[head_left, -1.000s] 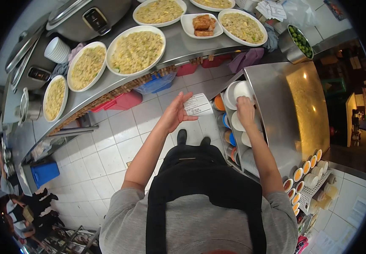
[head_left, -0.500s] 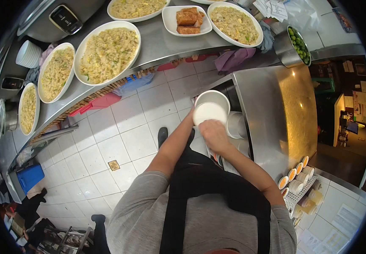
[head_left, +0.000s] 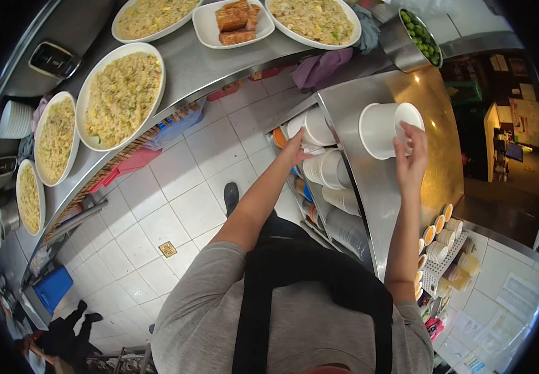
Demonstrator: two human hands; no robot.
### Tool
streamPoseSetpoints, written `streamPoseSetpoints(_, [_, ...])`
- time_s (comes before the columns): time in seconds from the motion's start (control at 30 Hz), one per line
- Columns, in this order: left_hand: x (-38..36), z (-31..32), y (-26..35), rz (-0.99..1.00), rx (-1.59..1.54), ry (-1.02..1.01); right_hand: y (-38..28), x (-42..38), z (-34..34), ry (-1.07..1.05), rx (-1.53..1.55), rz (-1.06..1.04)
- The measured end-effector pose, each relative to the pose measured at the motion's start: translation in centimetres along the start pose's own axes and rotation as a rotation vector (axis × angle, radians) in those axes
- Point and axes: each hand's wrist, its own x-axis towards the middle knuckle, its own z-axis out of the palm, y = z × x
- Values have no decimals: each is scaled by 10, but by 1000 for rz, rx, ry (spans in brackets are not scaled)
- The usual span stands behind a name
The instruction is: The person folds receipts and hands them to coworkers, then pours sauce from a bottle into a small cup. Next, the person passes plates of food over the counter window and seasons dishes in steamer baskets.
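A white round tub [head_left: 376, 132] stands on the steel counter, its wider rim to the left and a smaller round end to the right. My right hand [head_left: 411, 157] is at that smaller end, fingers apart, with the fingertips overlapping it. Lower to the left, my left hand [head_left: 294, 149] reaches to the shelf under the counter, fingers spread and close beside a large white tub [head_left: 316, 126]. Just below it on the shelf lies a stack of white tubs [head_left: 327, 169].
Plates of fried rice [head_left: 123, 93] and a dish of browned meat pieces [head_left: 237, 23] line the left counter. A metal pot of green vegetables [head_left: 400, 40] stands at the counter corner. Small orange-filled cups [head_left: 429, 235] sit at right. Another person's legs [head_left: 73, 327] show lower left.
My right hand has moved from over the shelf to the counter top, where a white tub now stands. My left hand is now at the shelf tubs. The view has shifted slightly.
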Motion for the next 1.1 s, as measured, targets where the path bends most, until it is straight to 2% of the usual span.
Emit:
streamPoseSetpoints(0.03, [20,-13,-2,-46,21,-101,-18,-8,-1,134,-205,-248])
streamPoseSetpoints(0.1, [31,-32,-5,-56,34,-91,-32,-57,5,-101,31,-180])
streamPoseSetpoints(0.13, [31,-38,-4,-58,48,-79,-30,-81,23,-298,99,-61])
streamPoseSetpoints(0.17, [26,-40,-4,-47,96,21,-18,-103,45,-494,170,56])
streamPoseSetpoints(0.23, [26,-61,-19,-33,183,21,33,-143,93,-292,-147,76])
streamPoseSetpoints(0.27, [24,-71,-24,-16,270,12,70,-159,118,-295,-137,74])
streamPoseSetpoints(0.3, [7,-70,-22,-156,267,-75,111,-172,139,-244,-143,200])
streamPoseSetpoints(0.33, [-1,-71,-34,-155,265,-67,130,-179,149,-194,-150,327])
streamPoseSetpoints(0.4, [-9,-66,-57,-283,440,46,102,-162,141,-282,-154,368])
streamPoseSetpoints(0.43, [-14,-61,-62,-285,437,47,83,-153,134,-371,-166,412])
streamPoseSetpoints(0.47, [-23,-54,-64,-371,346,-60,67,-152,130,-378,-170,414])
streamPoseSetpoints(0.5, [-30,-47,-67,-457,253,-166,52,-155,126,-342,-210,233])
streamPoseSetpoints(0.53, [-31,-39,-70,-462,250,-165,42,-160,125,-301,-246,52])
streamPoseSetpoints(0.6, [-28,-26,-75,-438,124,-25,28,-170,124,-312,-275,19])
streamPoseSetpoints(0.67, [-25,-27,-80,-445,142,0,11,-177,117,-434,-395,-132])
streamPoseSetpoints(0.7, [-16,-33,-85,-312,44,-270,1,-177,113,-444,-424,-218])
streamPoseSetpoints(0.73, [-14,-33,-88,-179,-61,-537,-15,-176,107,-433,-327,-239])
streamPoseSetpoints(0.8, [-11,-29,-92,-228,6,-492,-53,-164,85,-496,-225,-292])
streamPoseSetpoints(0.87, [-10,-26,-87,-285,127,-360,-92,-135,43,-478,-173,-302])
streamPoseSetpoints(0.93, [-12,-24,-87,-332,233,-218,-99,-96,-6,-222,-290,-337])
streamPoseSetpoints(0.97, [-24,-10,-79,-297,339,-156,-81,-84,-26,-91,-210,-220])
streamPoseSetpoints(1.0, [-15,-10,-80,-250,445,-212,-79,-60,-41,88,-246,-139])
streamPoseSetpoints(1.03, [-14,-9,-76,-229,499,-209,-66,-40,-56,147,-294,-49])
streamPoseSetpoints(1.1, [-19,-11,-66,-190,542,-186,-30,-3,-71,89,-80,45])
